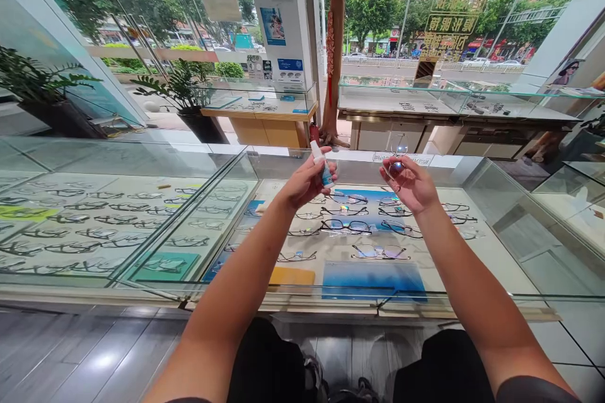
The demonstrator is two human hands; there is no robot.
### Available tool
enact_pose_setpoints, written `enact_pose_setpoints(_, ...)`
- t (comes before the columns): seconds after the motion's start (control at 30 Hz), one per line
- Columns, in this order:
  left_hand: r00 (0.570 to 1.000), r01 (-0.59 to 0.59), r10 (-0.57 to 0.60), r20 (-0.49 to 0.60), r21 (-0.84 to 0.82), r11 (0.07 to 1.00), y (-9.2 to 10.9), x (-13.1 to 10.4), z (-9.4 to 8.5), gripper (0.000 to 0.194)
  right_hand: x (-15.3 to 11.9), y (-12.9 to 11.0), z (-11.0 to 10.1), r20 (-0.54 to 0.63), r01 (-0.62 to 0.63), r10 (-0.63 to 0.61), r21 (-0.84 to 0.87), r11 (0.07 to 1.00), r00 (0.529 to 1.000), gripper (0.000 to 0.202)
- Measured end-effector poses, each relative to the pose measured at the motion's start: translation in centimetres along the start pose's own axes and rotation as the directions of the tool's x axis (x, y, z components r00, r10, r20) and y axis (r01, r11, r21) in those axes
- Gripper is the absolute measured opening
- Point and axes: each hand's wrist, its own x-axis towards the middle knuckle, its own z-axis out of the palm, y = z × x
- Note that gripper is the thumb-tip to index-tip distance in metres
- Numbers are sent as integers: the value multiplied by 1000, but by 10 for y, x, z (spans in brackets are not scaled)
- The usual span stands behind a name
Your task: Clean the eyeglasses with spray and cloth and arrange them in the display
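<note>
My left hand is wrapped round a small white spray bottle with a blue label, its nozzle pointing up and slightly left. To the right, my right hand pinches a pair of thin-framed glasses by the fingertips; one lens shows a bluish glare, and part of the frame is hidden by the fingers. Both hands are raised above the glass display case, apart from each other. Beneath them, rows of eyeglasses lie inside the case.
Another glass case section with many glasses adjoins on the left. Inside the near case lie a blue panel and a yellow one. Beyond stand a potted plant, a wooden post and further display cases by the window.
</note>
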Motion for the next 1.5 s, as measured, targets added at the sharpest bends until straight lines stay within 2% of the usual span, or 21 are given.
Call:
enact_pose_setpoints(0.2, 985, 84, -62, 161, -132, 988, 3, -3, 3, 39, -3, 2, 3, 37, -5, 6, -22, 1000, 999, 19)
enact_pose_setpoints(0.33, 977, 111, -102, 189, -38, 993, 3, -4, 0, 73, -6, 2, 6, 79, -2, 8, -72, 997, 997, 21)
enact_pose_setpoints(0.4, 978, 112, -108, 179, -11, 994, 3, -4, 0, 82, -7, 3, 8, 95, -4, 15, -116, 993, 995, 23)
enact_pose_setpoints(0.5, 980, 97, -97, 176, 5, 995, 3, -4, 2, 85, -10, 4, 11, 111, -12, 32, -170, 985, 993, 25)
enact_pose_setpoints(0.63, 980, 98, -106, 167, 58, 994, 2, -4, 9, 88, -12, 5, 15, 132, -35, 57, -163, 986, 990, 24)
enact_pose_setpoints(0.77, 966, 113, -121, 228, 46, 993, -1, -6, 13, 89, -13, 7, 18, 128, -51, 70, -141, 989, 989, 22)
enact_pose_setpoints(0.9, 953, 146, -159, 258, 68, 987, -4, -7, 15, 87, -14, 13, 20, 137, -43, 72, -200, 979, 988, 23)
enact_pose_setpoints(1.0, 962, 114, -141, 235, 125, 986, -9, -3, 17, 84, -16, 19, 22, 135, -32, 68, -257, 966, 988, 27)
enact_pose_setpoints(1.1, 997, -37, 15, 78, 281, 959, -21, 4, 19, 74, -19, 26, 26, 155, -9, 58, -302, 953, 986, 31)
enact_pose_setpoints(1.2, 985, -126, 168, -39, 502, 855, -33, 9, 17, 67, -23, 33, 30, 174, -14, 76, -332, 943, 982, 33)
enact_pose_setpoints(1.33, 984, -131, 176, -12, 623, 771, -38, 9, 14, 69, -27, 42, 34, 191, -36, 110, -354, 935, 975, 35)
enact_pose_setpoints(1.5, 989, -112, 146, -6, 614, 781, -37, 9, 14, 69, -27, 47, 33, 209, -26, 110, -367, 930, 972, 36)
